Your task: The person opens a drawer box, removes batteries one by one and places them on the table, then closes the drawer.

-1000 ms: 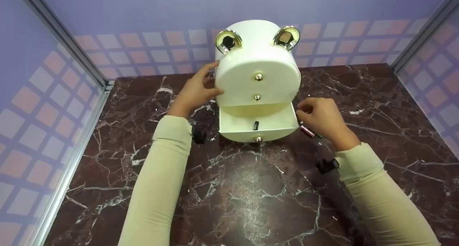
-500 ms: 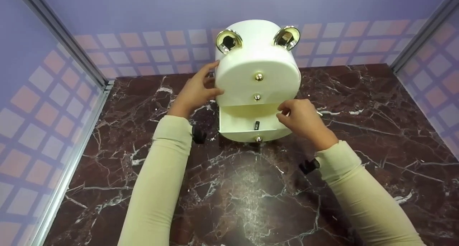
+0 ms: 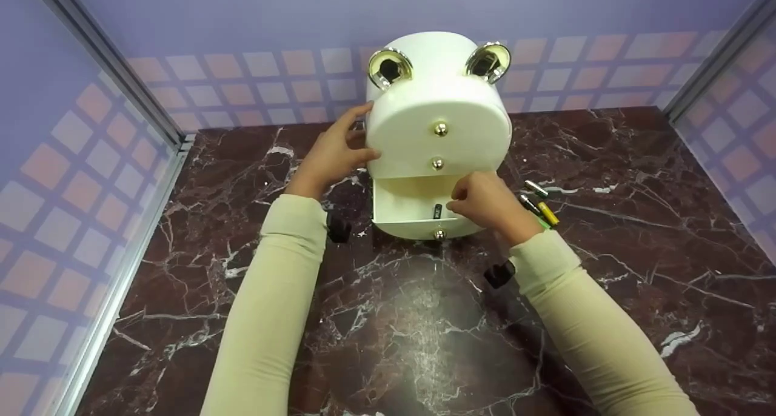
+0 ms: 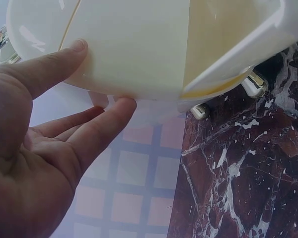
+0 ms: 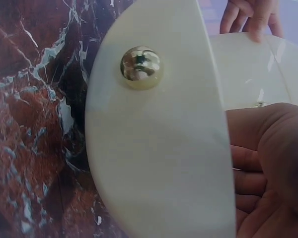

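A white rounded cabinet [image 3: 412, 119] with gold knobs stands at the back, its bottom drawer [image 3: 403, 227] pulled out. Inside the drawer lies a small black battery [image 3: 437, 211]. My left hand [image 3: 330, 156] touches the cabinet's left side, thumb on the front face, fingers fairly straight; its thumb [image 4: 64, 62] shows in the left wrist view. My right hand [image 3: 485, 202] reaches over the drawer's right part, fingers bent near the battery. Whatever may be between its fingertips is hidden, also in the right wrist view, where the drawer front covers them.
Right of the drawer lie several loose batteries, among them a yellow one [image 3: 547, 213], a dark one [image 3: 528, 204] and a silver-green one [image 3: 536, 188]. Two gold rings [image 3: 390, 68] top the cabinet. Patterned walls enclose the dark marbled table [image 3: 388, 319].
My right hand has moved left from beside the loose batteries to over the open drawer, uncovering several of them. My left hand stays on the cabinet.
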Demonstrator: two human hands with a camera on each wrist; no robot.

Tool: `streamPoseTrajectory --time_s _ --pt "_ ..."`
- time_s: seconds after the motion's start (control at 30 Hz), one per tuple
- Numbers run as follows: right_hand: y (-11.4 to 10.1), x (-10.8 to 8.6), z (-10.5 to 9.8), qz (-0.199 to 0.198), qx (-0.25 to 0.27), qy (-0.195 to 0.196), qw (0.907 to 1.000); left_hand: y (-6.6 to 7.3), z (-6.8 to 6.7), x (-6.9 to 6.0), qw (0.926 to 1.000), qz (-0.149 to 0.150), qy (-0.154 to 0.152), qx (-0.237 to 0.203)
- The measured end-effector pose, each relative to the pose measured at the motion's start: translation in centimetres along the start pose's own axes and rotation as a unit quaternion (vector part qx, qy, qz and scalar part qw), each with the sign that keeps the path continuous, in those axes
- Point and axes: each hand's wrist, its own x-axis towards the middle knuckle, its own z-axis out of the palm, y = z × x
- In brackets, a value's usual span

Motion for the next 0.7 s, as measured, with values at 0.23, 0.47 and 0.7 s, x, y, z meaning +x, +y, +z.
streamPoseTrajectory --time_s 0.23,0.47,0.7 --pt "-0.1 1.0 0.7 -0.003 -0.008 -0.041 0.9991 0.0 -0.1 -0.1 1.0000 -0.004 0.000 0.002" --pt "-0.5 2.1 1.1 0.035 -0.034 -0.086 0.9951 0.0 0.0 -0.2 1.0000 -0.001 -0.001 -0.009" --pt "-1.2 3.0 1.5 0.048 -0.042 -0.115 0.9913 0.0 0.0 -0.2 0.9999 -0.005 -0.002 -0.012"
